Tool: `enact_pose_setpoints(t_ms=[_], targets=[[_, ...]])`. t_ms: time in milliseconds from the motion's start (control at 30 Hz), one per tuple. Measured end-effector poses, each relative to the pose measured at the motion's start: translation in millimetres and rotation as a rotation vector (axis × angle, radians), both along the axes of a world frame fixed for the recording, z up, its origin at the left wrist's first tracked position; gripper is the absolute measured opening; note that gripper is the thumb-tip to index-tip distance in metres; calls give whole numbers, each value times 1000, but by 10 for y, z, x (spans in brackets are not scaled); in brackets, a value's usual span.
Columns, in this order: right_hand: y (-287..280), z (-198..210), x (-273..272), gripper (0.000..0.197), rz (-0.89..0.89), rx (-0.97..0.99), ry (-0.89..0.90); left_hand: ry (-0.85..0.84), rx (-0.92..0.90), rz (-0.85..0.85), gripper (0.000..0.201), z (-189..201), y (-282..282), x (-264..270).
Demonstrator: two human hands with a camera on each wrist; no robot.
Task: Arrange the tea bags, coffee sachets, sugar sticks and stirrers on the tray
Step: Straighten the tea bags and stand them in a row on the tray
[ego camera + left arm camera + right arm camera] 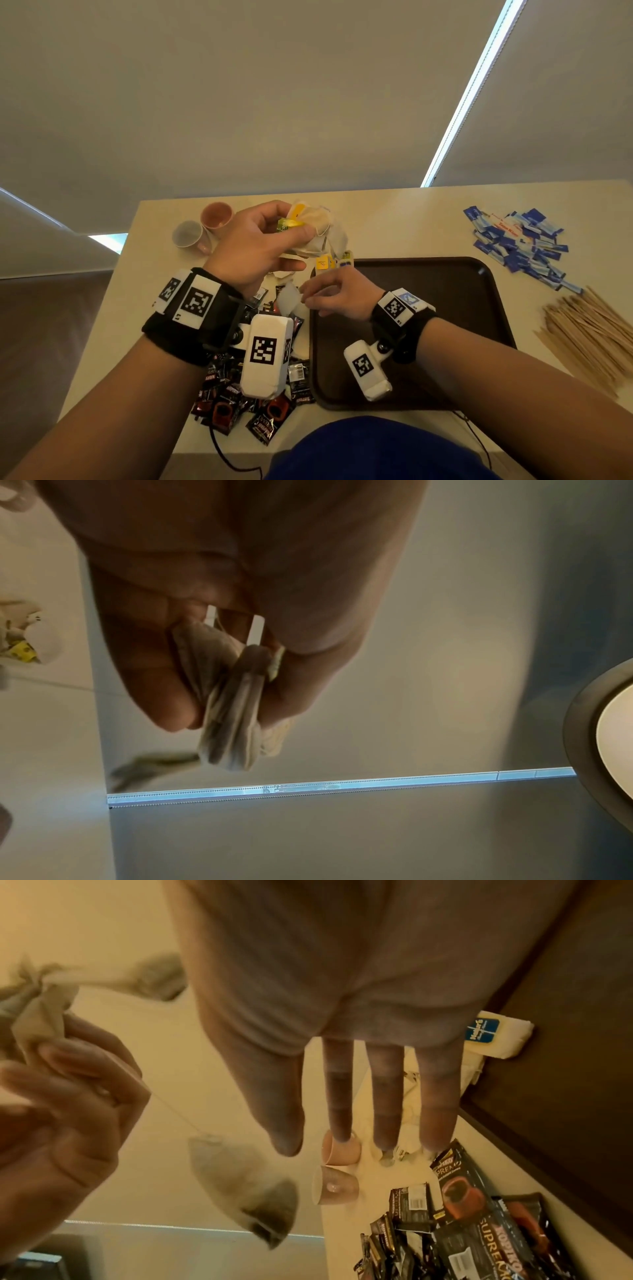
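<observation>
A pale table (394,219) stands against drawn window blinds with a strip of daylight between them, and a dark brown tray (445,284) sits on it straight ahead of the person. The left hand (253,240) is raised above the table's far side, fingers and thumb curled round a bunch of tea bags (315,226), pressed flat together in the left wrist view, with yellow tags and one bag dangling on its thread below. The right hand (334,294) hangs lower, by the tray's near-left rim; its fingers look mostly straight in the right wrist view, while from above the thumb and forefinger seem to close toward a loose white tea bag (289,299), and I cannot tell whether they have it. More tea bags lie on the table just beyond that hand, beside the tray's left corner. The tray looks bare where it shows. The coffee sachets (260,404) are heaped left of the tray, the blue sugar sticks (520,246) and wooden stirrers (592,335) to its right, and two small cups (202,226) stand at the far left. The bags look very light, soft and easily torn, with threads likely to tangle; pinching each by its paper body or tag, not the thread, seems safest.
</observation>
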State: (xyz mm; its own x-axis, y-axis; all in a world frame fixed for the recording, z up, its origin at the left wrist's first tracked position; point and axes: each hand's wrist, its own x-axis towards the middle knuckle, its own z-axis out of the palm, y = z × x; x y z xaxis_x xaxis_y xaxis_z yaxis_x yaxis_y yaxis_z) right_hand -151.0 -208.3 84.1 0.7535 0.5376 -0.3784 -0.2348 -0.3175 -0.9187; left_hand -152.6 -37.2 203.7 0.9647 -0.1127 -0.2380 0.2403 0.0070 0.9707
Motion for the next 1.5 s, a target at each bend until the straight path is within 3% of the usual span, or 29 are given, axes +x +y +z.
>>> enact_pose_setpoints(t_ms=[67,200,267,400,467,633,800,933,1100,1267,1500], targets=[[12,-30,-7,26,-46,43,18,9,-13,-2,15,-3,2,-12],[57,-112,39,68,-158,-39,-62,7,-27,-16,20,34,-18,-25],[94,-69,56,76,-170,-17,-94,-1,-29,-11,22,60,-32,-12],[150,23,75,33,-193,104,-33,8,-35,6,20,87,-62,31],[151,56,66,24,-243,203,45,12,-34,21,18,79,-74,52],[98,158,88,25,-332,384,255,10,-1,22,16,10,-66,74],[-32,215,179,47,-410,629,490,34,-8,-7,15,-99,-42,66],[-91,243,217,45,-475,750,604,71,19,-36,14,-258,-37,55],[-100,336,208,46,-417,802,586,115,85,7,14,-491,-35,56],[-80,367,222,35,-537,619,381,59,145,74,18,-674,-65,29],[-2,340,238,24,-603,502,259,151,-66,175,45,-881,-142,74]])
